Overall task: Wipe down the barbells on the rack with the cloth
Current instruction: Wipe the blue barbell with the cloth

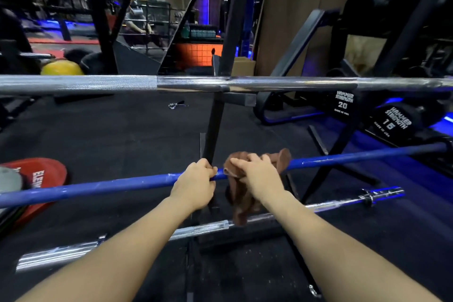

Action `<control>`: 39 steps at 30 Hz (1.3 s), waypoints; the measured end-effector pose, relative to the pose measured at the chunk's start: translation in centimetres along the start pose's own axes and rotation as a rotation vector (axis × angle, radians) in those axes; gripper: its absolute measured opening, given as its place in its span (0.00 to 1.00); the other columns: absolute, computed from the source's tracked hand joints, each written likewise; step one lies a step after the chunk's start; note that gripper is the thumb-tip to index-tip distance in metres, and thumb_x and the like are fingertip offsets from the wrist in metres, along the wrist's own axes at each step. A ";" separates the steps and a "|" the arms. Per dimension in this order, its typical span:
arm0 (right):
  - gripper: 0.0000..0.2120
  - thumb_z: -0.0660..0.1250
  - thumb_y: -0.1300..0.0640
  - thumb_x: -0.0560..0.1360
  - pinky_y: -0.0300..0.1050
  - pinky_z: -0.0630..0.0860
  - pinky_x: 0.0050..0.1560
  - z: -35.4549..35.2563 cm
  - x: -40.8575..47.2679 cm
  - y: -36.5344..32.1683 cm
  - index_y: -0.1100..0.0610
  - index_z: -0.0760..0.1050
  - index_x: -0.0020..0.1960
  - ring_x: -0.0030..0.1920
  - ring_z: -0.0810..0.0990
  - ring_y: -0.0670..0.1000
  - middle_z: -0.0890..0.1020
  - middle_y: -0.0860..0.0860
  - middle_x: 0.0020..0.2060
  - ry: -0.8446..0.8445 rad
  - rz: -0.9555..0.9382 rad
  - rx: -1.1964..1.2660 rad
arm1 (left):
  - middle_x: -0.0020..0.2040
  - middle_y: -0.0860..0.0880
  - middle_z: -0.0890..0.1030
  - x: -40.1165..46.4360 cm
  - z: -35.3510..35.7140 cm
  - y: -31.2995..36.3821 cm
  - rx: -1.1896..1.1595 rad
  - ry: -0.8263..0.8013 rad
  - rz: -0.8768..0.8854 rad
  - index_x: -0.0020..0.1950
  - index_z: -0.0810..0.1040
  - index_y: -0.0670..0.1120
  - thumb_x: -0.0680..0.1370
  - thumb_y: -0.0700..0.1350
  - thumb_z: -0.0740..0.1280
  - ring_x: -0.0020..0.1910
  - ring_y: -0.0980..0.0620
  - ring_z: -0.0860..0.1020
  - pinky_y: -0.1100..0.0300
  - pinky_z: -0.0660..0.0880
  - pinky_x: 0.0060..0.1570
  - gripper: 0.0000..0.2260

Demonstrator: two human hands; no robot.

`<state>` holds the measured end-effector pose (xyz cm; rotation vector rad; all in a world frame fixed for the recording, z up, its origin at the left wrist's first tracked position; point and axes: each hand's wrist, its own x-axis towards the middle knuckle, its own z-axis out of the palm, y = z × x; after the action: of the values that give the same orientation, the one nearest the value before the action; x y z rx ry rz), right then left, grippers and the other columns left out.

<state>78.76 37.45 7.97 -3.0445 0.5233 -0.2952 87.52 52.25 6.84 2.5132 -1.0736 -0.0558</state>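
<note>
Steadying the blue barbell [122, 185] at lower centre, the left hand [196, 185] curls round it bare; just beside, the right hand [257, 176] clamps the brown cloth [241, 193] over the bar. Cloth's limp and light; the bar looks stiff, heavy, probably slick.

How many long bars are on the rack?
3: a silver barbell on top, the blue barbell in the middle, held by both hands, and a chrome barbell lowest. More may be hidden outside the view.
</note>
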 end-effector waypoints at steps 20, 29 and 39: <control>0.16 0.52 0.43 0.77 0.51 0.63 0.62 2.7 0.8 -15.0 0.47 0.73 0.57 0.56 0.75 0.52 0.79 0.46 0.52 0.275 0.002 0.283 | 0.59 0.55 0.72 -5.6 -6.1 -12.3 0.196 0.129 -0.057 0.66 0.72 0.54 0.80 0.53 0.59 0.58 0.53 0.71 0.58 0.71 0.53 0.15; 0.14 0.51 0.50 0.82 0.51 0.68 0.45 2.2 5.3 -14.8 0.57 0.69 0.56 0.52 0.77 0.61 0.79 0.57 0.51 0.059 0.008 0.033 | 0.54 0.54 0.72 -5.1 -6.0 -12.9 0.247 0.119 -0.060 0.62 0.74 0.55 0.80 0.54 0.59 0.53 0.52 0.70 0.57 0.72 0.48 0.12; 0.22 0.51 0.44 0.77 0.52 0.72 0.55 4.9 1.2 -17.9 0.57 0.76 0.56 0.53 0.75 0.59 0.78 0.55 0.52 0.373 0.073 0.320 | 0.52 0.55 0.73 -5.2 -6.1 -13.0 0.205 0.129 -0.050 0.57 0.76 0.56 0.79 0.54 0.60 0.51 0.54 0.70 0.57 0.72 0.45 0.10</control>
<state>86.64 53.98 4.63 -2.6602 0.5398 -0.8620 93.94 66.10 6.87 2.6829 -1.0103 0.2099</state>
